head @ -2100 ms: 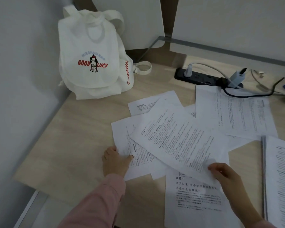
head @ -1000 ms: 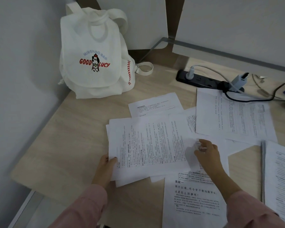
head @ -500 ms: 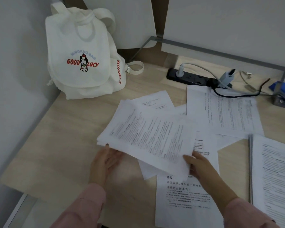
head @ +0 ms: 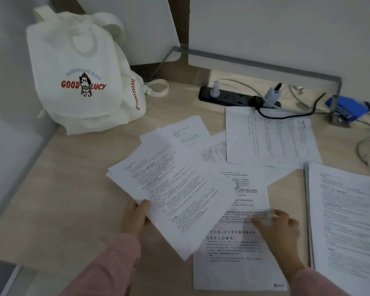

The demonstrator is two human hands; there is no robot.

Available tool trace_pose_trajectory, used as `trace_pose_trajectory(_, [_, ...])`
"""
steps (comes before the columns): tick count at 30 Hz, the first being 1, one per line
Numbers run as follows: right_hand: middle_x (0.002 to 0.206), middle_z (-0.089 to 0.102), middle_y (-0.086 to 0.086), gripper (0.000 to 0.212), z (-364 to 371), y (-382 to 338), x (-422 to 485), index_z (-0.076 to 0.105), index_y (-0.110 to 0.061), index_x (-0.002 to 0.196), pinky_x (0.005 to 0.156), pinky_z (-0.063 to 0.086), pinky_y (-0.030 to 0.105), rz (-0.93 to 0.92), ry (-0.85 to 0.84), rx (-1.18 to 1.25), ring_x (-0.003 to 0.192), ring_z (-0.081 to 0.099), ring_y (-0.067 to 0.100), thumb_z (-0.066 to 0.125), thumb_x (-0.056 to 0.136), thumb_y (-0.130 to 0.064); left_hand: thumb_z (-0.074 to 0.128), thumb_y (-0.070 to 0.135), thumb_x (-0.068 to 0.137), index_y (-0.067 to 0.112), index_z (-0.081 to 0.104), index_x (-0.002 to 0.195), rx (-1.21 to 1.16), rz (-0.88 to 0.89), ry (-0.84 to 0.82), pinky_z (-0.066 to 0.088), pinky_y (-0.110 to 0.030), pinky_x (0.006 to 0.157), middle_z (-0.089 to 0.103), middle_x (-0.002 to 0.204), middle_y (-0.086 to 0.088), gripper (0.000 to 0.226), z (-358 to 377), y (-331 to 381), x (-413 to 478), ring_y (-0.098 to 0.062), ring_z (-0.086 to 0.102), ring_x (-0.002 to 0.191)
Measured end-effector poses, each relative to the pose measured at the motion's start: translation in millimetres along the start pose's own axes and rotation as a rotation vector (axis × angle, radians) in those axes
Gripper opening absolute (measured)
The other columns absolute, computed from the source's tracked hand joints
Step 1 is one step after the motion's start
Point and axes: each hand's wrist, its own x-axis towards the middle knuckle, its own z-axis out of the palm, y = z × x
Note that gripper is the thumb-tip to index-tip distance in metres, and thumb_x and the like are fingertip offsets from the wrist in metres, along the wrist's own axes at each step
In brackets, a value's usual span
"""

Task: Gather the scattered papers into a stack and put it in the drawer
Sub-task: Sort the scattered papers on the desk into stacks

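My left hand (head: 136,215) grips a thin stack of printed sheets (head: 175,193) by its near left edge, thumb on top, the stack tilted above the wooden desk (head: 68,189). My right hand (head: 280,229) rests with spread fingers on a loose sheet with tables (head: 244,189) that lies over another sheet with large characters (head: 235,259). More loose papers lie behind: a small one (head: 186,131), a partly covered one (head: 214,150) and a large sheet (head: 271,137) by the power strip. No drawer is in view.
A white backpack (head: 79,71) stands in the far left corner against the wall. A black power strip (head: 229,97) with plugs and cables runs along the back. A blue stapler (head: 348,108) sits at the far right. A thick bound document (head: 348,221) lies at the right edge.
The gathered stack has swung round in my left hand and is now held by that hand alone. My right hand let go of it and moved right onto the sheet with tables.
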Motion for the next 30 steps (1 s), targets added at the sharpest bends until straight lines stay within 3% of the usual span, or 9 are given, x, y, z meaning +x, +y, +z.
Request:
trace_pose_trajectory(4, [0.119, 0.053, 0.022, 0.065, 6, 8, 4, 0.043, -0.003, 0.122, 0.095, 0.038, 0.046, 0.074, -0.035, 0.076, 0.112, 0.046, 0.04, 0.076, 0.071, -0.025, 0.048, 0.01, 0.089, 0.013, 0.05, 0.107, 0.14, 0.026, 0.061, 0.041, -0.036, 0.09, 0.057, 0.104, -0.006, 0.018, -12, -5, 8, -0.027, 0.054, 0.105])
trace_pose_trajectory(7, [0.101, 0.064, 0.015, 0.028, 5, 1, 4, 0.053, -0.005, 0.102, 0.073, 0.045, 0.037, 0.066, -0.159, 0.103, 0.087, 0.057, 0.031, 0.061, 0.084, -0.024, 0.048, 0.01, 0.09, 0.017, 0.05, 0.111, 0.225, 0.059, 0.057, 0.04, -0.036, 0.094, 0.056, 0.105, -0.004, 0.022, -19, -5, 8, -0.024, 0.052, 0.104])
trace_pose_trajectory(11, [0.074, 0.066, 0.01, 0.019, -10, -16, -5, 0.054, -0.005, 0.08, 0.065, 0.05, 0.04, -0.191, -0.148, 0.09, 0.067, 0.061, 0.026, 0.049, 0.091, -0.021, 0.045, 0.009, 0.092, 0.01, 0.05, 0.124, 0.28, 0.049, 0.059, 0.042, -0.038, 0.095, 0.057, 0.112, -0.008, 0.033, -28, -2, 10, -0.024, 0.053, 0.101])
trace_pose_trajectory(16, [0.057, 0.053, -0.001, 0.023, -59, -57, -20, 0.047, -0.011, 0.071, 0.049, 0.041, 0.03, -0.522, 0.12, 0.039, 0.052, 0.052, 0.016, 0.048, 0.093, -0.018, 0.043, 0.01, 0.091, 0.01, 0.048, 0.125, 0.309, 0.035, 0.069, 0.043, -0.041, 0.097, 0.057, 0.115, -0.009, 0.034, -31, 2, 13, -0.027, 0.054, 0.104])
trace_pose_trajectory(19, [0.056, 0.049, -0.003, 0.021, -91, -84, -34, 0.046, -0.015, 0.073, 0.046, 0.034, 0.027, -0.623, 0.212, 0.156, 0.051, 0.047, 0.011, 0.048, 0.094, -0.017, 0.043, 0.009, 0.091, 0.008, 0.048, 0.121, 0.284, 0.013, 0.08, 0.044, -0.042, 0.095, 0.057, 0.109, -0.011, 0.031, -29, 5, 14, -0.029, 0.055, 0.101])
trace_pose_trajectory(22, [0.065, 0.054, 0.011, 0.024, -108, -98, -31, 0.049, -0.004, 0.078, 0.048, 0.034, 0.027, -0.598, 0.229, 0.342, 0.053, 0.043, 0.016, 0.047, 0.095, -0.021, 0.041, 0.004, 0.09, 0.005, 0.049, 0.117, 0.217, 0.009, 0.083, 0.043, -0.041, 0.093, 0.057, 0.109, -0.011, 0.028, -28, 5, 15, -0.028, 0.054, 0.099])
trace_pose_trajectory(24, [0.08, 0.059, 0.023, 0.03, -110, -100, -22, 0.051, 0.004, 0.086, 0.054, 0.039, 0.026, -0.547, 0.164, 0.467, 0.059, 0.044, 0.018, 0.049, 0.094, -0.025, 0.041, 0.002, 0.089, 0.007, 0.048, 0.11, 0.154, -0.011, 0.088, 0.045, -0.038, 0.086, 0.057, 0.112, -0.013, 0.023, -28, 5, 16, -0.028, 0.055, 0.095])
trace_pose_trajectory(26, [0.089, 0.062, 0.023, 0.031, -105, -102, -16, 0.055, 0.004, 0.092, 0.065, 0.042, 0.03, -0.487, 0.038, 0.533, 0.072, 0.052, 0.02, 0.05, 0.093, -0.026, 0.042, 0.004, 0.089, 0.009, 0.048, 0.109, 0.096, -0.044, 0.088, 0.045, -0.032, 0.073, 0.058, 0.107, -0.011, 0.021, -29, 7, 15, -0.023, 0.055, 0.086])
trace_pose_trajectory(30, [0.076, 0.057, 0.01, 0.027, -61, -100, -9, 0.053, 0.002, 0.082, 0.062, 0.037, 0.028, -0.405, -0.192, 0.414, 0.071, 0.05, 0.019, 0.05, 0.093, -0.022, 0.045, 0.024, 0.093, 0.009, 0.052, 0.121, -0.102, -0.12, 0.056, 0.045, -0.043, 0.096, 0.059, 0.119, -0.011, 0.032, -28, 3, 10, -0.03, 0.057, 0.107])
